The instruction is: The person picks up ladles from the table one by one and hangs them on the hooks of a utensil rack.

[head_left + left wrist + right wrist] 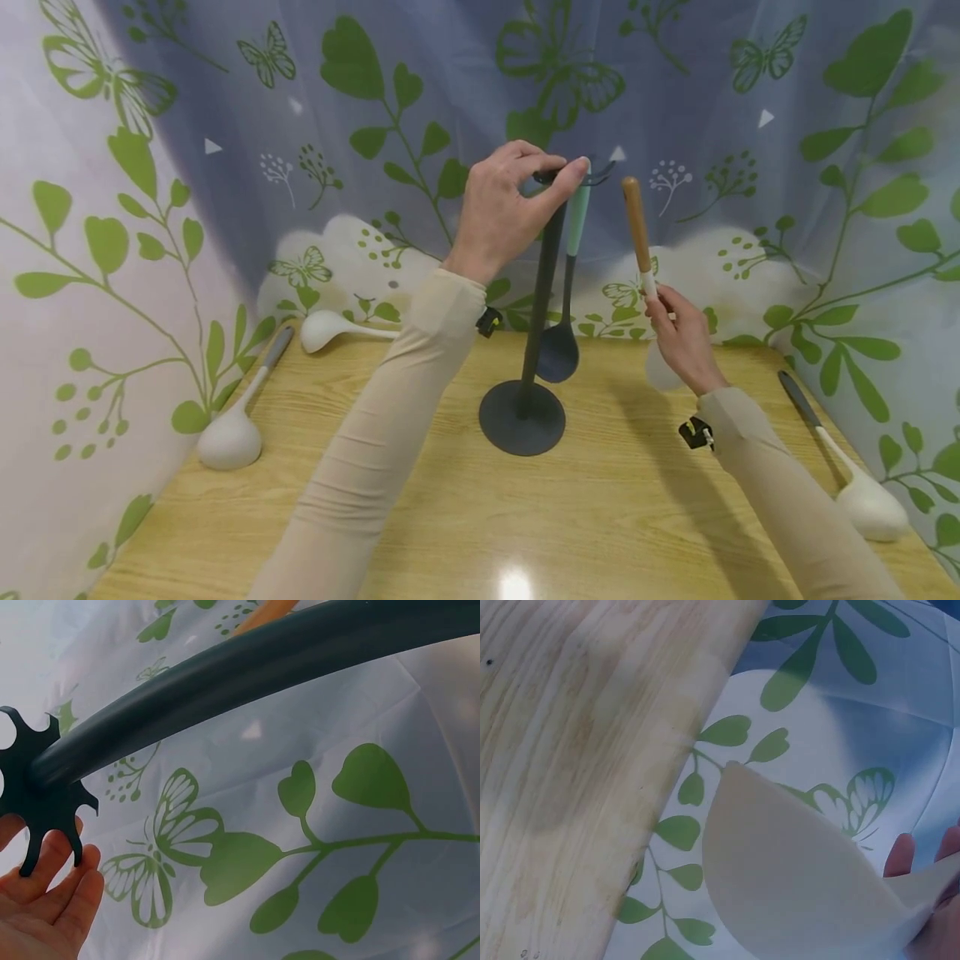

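Note:
A dark utensil stand (540, 308) with a round base stands upright on the table. My left hand (513, 196) grips its hooked top disc (22, 780), with fingers against the hooks in the left wrist view. From a hook hangs a dark-bowled ladle (558, 354) with a mint handle. To the right of the stand, my right hand (684, 340) holds a white ladle (637, 225) with a wooden handle by its white neck, handle up. The hand partly hides its pale bowl (795, 870) in the head view.
Along the left side lies a white ladle (230, 442) with a grey handle, and another white ladle (322, 331) lies at the back left. A third white ladle (870, 504) lies near the right edge. Patterned curtains (420, 100) surround the wooden table (465, 517).

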Available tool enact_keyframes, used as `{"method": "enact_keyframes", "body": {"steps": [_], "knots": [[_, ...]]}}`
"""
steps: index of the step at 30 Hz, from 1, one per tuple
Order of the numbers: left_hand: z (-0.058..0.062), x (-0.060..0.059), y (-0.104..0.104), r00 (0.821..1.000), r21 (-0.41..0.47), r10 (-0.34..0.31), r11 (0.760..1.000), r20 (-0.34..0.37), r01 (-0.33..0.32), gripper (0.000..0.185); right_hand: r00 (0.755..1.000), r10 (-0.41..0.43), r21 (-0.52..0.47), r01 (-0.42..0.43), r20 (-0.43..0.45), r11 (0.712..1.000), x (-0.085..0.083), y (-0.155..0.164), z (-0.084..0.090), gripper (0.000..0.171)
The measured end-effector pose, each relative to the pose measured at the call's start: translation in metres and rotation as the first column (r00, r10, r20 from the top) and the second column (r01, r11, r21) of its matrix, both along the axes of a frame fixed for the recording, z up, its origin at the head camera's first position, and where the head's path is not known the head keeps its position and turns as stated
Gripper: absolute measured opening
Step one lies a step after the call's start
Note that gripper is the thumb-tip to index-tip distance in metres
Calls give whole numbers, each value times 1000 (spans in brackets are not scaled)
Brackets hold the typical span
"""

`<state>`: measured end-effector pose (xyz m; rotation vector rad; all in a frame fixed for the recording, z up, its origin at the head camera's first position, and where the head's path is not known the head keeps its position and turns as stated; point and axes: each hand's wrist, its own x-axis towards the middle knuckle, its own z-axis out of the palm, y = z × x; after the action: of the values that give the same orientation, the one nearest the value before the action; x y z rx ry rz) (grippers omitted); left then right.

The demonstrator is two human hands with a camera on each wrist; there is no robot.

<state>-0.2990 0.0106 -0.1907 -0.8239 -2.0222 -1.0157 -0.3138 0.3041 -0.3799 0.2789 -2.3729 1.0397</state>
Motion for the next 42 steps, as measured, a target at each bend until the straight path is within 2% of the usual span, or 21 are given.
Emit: {"method": "enact_keyframes", "body": {"steps": [8, 21, 27, 32, 38, 42], "knots": [[1, 0, 0, 999, -8, 28, 1000, 21, -28, 35, 1000, 7, -24, -8, -13, 1000, 1, -8, 5, 41], [-1, 3, 0, 995, 0, 92, 996, -48, -92, 37, 999, 33, -45, -35, -31, 998, 6, -20, 12, 39], [-2, 5, 1, 992, -6, 114, 993, -54, -114, 38, 999, 18, -75, -20, -37, 997, 10, -27, 15, 39], [-2, 5, 2, 991, 2, 115, 993, -72, -116, 37, 998, 12, -114, -19, -62, 993, 14, -35, 23, 39], [-2, 7, 3, 990, -2, 133, 991, -51, -134, 39, 993, 27, -161, -46, -113, 986, 17, -44, 31, 33], [-2, 7, 3, 987, 3, 144, 990, -68, -144, 39, 989, 54, -175, -78, -138, 981, 20, -49, 34, 30]]}}
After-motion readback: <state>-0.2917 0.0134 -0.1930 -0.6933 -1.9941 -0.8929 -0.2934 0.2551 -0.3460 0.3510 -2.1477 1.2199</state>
